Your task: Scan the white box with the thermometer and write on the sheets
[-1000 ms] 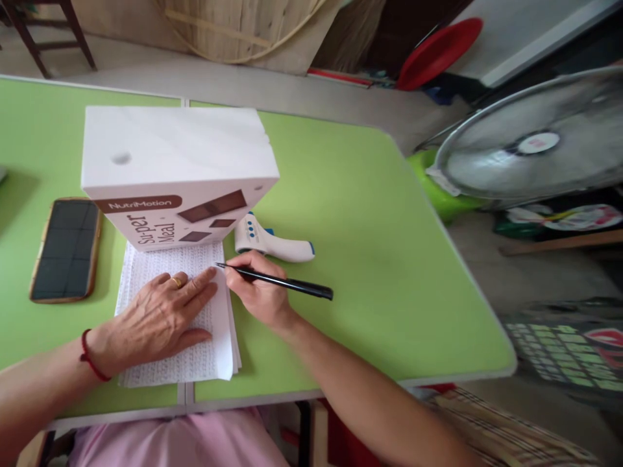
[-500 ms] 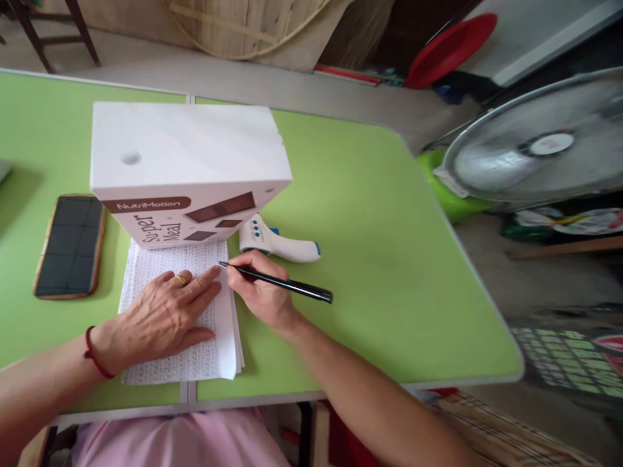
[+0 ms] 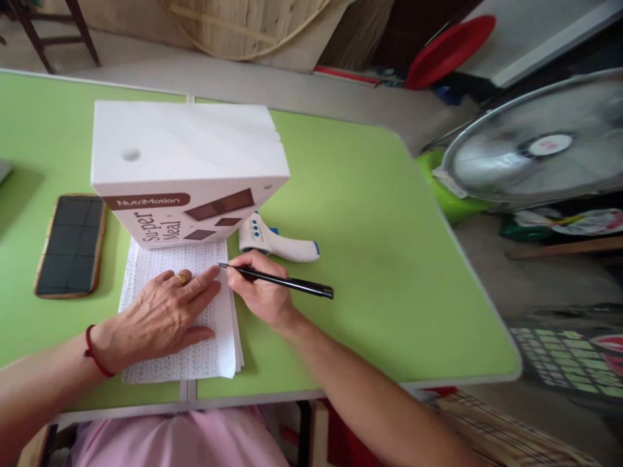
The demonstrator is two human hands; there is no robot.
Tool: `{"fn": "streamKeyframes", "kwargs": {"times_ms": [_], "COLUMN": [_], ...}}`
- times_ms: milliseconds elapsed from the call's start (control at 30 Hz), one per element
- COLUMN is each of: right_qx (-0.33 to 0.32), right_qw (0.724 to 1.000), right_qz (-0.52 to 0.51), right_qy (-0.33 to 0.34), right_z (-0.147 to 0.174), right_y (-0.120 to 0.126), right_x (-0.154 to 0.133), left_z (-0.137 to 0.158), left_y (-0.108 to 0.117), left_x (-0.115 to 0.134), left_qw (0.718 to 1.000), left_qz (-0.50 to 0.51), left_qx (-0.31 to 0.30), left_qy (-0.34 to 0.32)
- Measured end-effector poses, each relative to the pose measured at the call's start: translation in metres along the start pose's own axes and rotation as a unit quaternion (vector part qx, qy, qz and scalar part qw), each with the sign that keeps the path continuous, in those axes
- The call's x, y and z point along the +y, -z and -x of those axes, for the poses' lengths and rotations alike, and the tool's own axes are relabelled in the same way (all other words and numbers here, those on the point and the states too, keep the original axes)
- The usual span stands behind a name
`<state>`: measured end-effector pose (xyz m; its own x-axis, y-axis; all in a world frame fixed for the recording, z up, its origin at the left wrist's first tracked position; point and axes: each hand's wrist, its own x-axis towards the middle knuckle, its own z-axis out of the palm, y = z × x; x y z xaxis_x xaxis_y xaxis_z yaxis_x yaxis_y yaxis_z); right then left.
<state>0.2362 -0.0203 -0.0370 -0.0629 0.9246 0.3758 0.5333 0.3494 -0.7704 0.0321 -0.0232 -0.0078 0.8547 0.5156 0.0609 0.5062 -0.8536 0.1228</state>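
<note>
A small stack of paper sheets (image 3: 221, 350), covered in dense handwriting, lies on the green table. Across it rests my left hand (image 3: 168, 314), flat with fingers stretched out, a ring and a red bracelet on it. My right hand (image 3: 263, 288) grips a black pen (image 3: 292, 282), its tip at the paper's right side beside my left fingertips. Behind my hands a white box (image 3: 189, 143) stands upright over the sheets' far end, hiding that part. Just beyond my right hand lies a white infrared thermometer (image 3: 287, 246), close to the box.
A smartphone (image 3: 71, 246) lies left of the papers on the green table (image 3: 379, 272). Off the table's right end stands a fan (image 3: 549, 146). Farther back are a red basin (image 3: 452, 52) and a dark wooden stool (image 3: 61, 39).
The pen has tilted very slightly in my right hand. My left hand, the papers, the box and the thermometer stay in place; the view shifts slightly.
</note>
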Motion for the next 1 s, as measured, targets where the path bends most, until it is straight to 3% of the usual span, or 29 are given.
{"fn": "streamKeyframes", "kwargs": {"times_ms": [1000], "right_qx": [0.035], "right_qw": [0.999], "right_qz": [0.009], "right_qy": [0.02], "right_z": [-0.0004], "right_y": [0.0002], "right_x": [0.002], "left_z": [-0.0001], "left_y": [0.0019], "left_x": [-0.0003], "left_qw": [1.0], "left_qz": [0.0], "left_qx": [-0.003], "left_qy": [0.0]}}
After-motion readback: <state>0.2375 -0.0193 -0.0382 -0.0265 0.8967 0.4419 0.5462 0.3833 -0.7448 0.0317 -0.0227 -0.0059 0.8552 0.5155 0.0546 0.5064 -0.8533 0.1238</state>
